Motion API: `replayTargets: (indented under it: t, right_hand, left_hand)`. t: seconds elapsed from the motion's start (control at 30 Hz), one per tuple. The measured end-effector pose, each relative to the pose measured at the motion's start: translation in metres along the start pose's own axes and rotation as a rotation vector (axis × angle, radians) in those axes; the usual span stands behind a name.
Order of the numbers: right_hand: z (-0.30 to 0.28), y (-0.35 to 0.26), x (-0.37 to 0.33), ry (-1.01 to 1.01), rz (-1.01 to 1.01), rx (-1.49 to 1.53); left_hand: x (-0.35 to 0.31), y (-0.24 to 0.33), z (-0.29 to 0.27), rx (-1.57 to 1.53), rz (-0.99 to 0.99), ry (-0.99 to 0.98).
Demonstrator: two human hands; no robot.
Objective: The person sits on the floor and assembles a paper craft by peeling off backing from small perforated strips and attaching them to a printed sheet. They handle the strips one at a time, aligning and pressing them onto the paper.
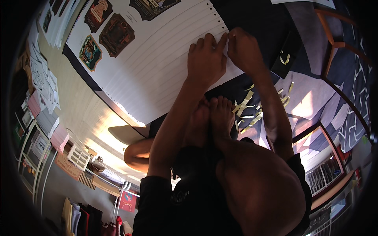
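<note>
A large white banner sheet [165, 67] with long ripples lies across the floor in front of me. A row of small dark dots or holes runs along its far right edge. My left hand [206, 61] rests on that edge, fingers bent and closed against the sheet. Right beside it, my right hand [245, 51] has its fingers pinched together at the sheet's border. Whatever is between those fingertips is too small to make out. Dark ornate label-shaped prints, among them a brown one [117, 35] and a teal one [90, 53], show on the sheet's left part.
Several pale yellow strips [246, 101] are scattered near my bare feet [222, 112]. A black flat piece [285, 55] with yellow scraps lies right of my hand. Wooden chair frames [330, 43] stand at the right. Loose papers [41, 74] and a white rack [35, 153] line the left.
</note>
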State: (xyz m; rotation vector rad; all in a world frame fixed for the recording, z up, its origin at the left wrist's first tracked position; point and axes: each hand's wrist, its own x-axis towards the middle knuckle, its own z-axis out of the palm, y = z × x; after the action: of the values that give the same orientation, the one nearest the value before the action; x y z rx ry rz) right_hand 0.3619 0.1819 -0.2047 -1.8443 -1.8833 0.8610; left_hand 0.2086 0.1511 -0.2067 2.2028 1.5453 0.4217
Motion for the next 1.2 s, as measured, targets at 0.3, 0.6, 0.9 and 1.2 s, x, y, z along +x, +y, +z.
replayTargets:
  t: [0.3,0.6,0.9,1.2]
  right_hand:
    - [-0.003,0.01,0.015,-0.016,0.223,-0.063]
    - [-0.024,0.014,-0.01,-0.019,0.364,0.513]
    - [-0.008,-0.025,-0.051,-0.084,0.337,0.794]
    - [0.005,-0.028,-0.056,0.001,0.298,0.717]
  left_hand:
    - [-0.004,-0.002,0.003,0.006,0.031,0.029]
    - [-0.014,-0.005,-0.017,-0.818,-0.284,0.065]
    - [-0.019,-0.008,-0.018,-1.453,-0.416,0.187]
    - [-0.019,0.008,-0.017,-1.046,-0.369,0.223]
